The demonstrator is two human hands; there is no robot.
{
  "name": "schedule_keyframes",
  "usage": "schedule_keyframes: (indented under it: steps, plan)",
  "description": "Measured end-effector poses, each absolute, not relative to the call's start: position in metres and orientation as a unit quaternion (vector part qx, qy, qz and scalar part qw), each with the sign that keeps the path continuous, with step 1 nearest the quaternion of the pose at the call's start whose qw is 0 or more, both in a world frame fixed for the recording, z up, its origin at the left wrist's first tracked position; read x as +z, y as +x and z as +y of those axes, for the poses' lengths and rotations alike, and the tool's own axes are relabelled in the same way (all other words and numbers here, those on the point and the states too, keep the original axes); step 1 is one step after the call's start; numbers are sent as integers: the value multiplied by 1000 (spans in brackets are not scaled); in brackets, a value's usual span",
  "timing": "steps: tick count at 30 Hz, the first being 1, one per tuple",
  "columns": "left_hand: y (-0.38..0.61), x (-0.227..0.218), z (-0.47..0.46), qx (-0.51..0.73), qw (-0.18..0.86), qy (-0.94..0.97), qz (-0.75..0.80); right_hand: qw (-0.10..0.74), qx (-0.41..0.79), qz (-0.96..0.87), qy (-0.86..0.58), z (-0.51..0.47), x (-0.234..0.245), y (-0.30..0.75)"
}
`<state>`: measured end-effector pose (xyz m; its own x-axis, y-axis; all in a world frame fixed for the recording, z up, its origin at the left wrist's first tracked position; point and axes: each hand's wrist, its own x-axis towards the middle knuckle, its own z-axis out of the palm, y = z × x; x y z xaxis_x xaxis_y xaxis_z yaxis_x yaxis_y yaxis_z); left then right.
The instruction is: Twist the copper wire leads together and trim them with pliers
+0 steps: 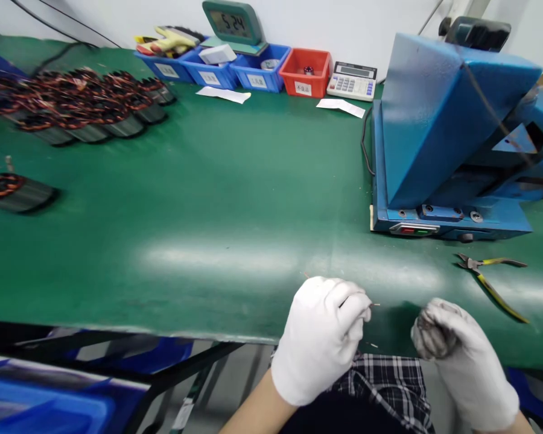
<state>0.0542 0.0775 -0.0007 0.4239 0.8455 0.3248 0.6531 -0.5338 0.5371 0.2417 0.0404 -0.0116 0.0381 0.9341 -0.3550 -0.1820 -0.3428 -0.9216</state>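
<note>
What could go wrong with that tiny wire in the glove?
The thin wire piece pinched by the left hand sits near the table edge, so it might drop to the floor. The pliers lie open near the right hand, which could perhaps bump their tips.

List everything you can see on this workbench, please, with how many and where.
workbench mat: one, green, covers the bench
wound coils: a cluster, copper and grey, far left
lone coil: one, left edge
parts bins: three blue, one red, back row
digital clock: one, green, behind bins
calculator: one, white, beside red bin
paper slips: two, white, near bins
machine: one, blue, right
pliers: one, yellow-handled, near right
left hand: white glove, pinching thin wire
right hand: white glove, fisted
</note>
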Motion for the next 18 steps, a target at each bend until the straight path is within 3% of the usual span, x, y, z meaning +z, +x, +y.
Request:
schedule_keyframes:
  steps: [4,8,14,18]
  plan:
    - [57,9,67,311,150,767,540,342,601,-379,-615,44,-8,237]
    - [48,21,57,225,136,818,512,277,608,-472,-575,53,-5,220]
    - [48,22,64,131,108,840,515,359,729,-325,-483,60,-3,224]
    - [57,19,71,115,121,843,511,481,694,-244,-477,48,-10,232]
